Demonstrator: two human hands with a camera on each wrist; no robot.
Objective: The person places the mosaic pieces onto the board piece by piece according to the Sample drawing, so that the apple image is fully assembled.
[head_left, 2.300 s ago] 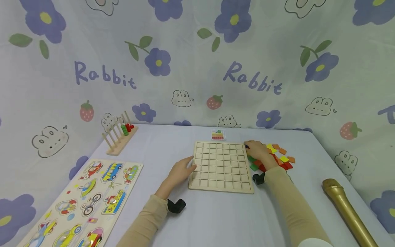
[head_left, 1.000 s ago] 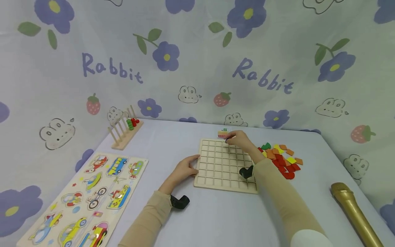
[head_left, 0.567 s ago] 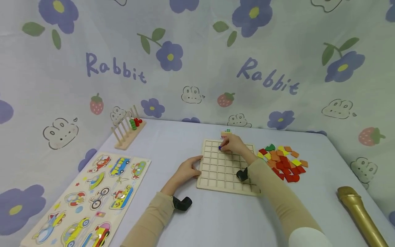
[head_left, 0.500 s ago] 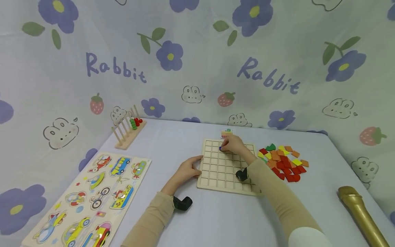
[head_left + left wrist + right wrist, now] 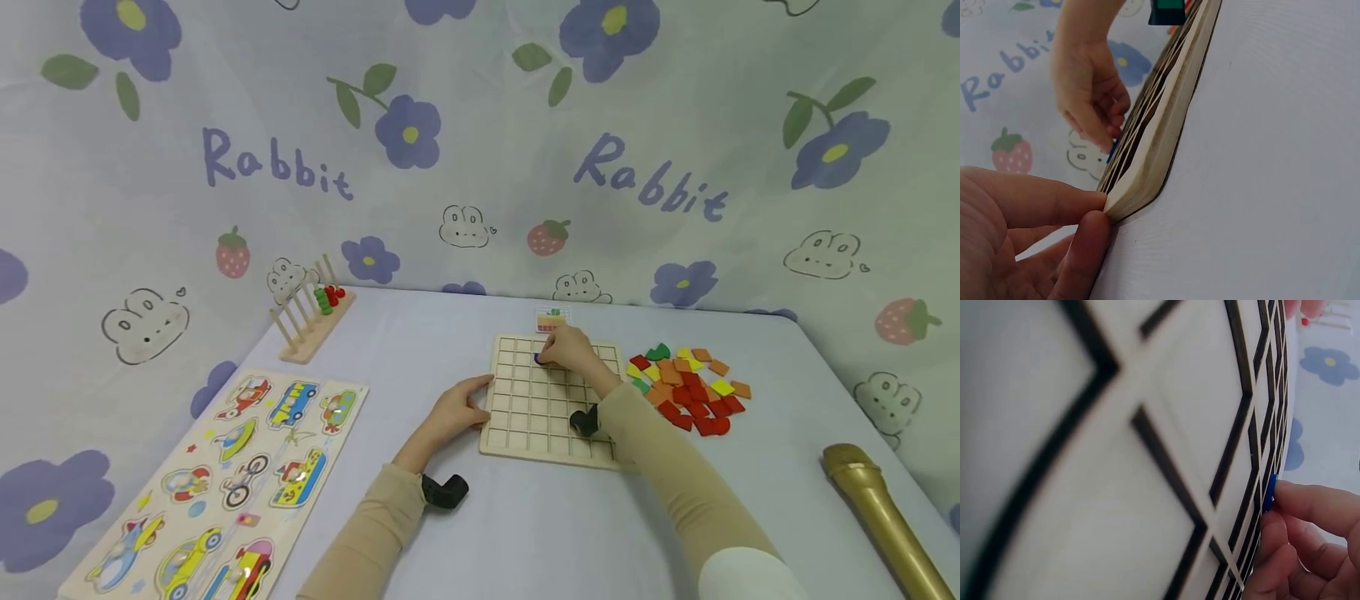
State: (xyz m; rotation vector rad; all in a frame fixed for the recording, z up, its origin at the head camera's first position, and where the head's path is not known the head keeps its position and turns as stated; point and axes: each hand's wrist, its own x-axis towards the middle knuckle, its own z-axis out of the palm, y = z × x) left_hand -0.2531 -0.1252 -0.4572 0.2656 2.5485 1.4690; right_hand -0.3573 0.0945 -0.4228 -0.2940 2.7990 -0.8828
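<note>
A wooden grid board (image 5: 517,417) lies mid-table, its square cells framed by thin strips. My right hand (image 5: 572,350) is over the board's far left part and pinches a small blue piece (image 5: 537,358) between thumb and fingers. In the right wrist view the blue piece (image 5: 1270,492) sits right at the grid strips, partly covered by the fingertips. My left hand (image 5: 452,411) rests at the board's left edge, thumb and index finger spread along it. The left wrist view shows these fingertips (image 5: 1094,203) touching the rim.
Several red, orange, yellow and green tiles (image 5: 690,387) lie piled right of the board. Behind it is a small picture card (image 5: 552,318). A vehicle puzzle board (image 5: 247,433) and a pegged bead stand (image 5: 307,337) are at left, a gold microphone (image 5: 870,492) at right.
My right hand has gone from the tile pile leftward onto the board, carrying the blue piece, and has stayed nearly still lately. The left hand keeps to the board's edge.
</note>
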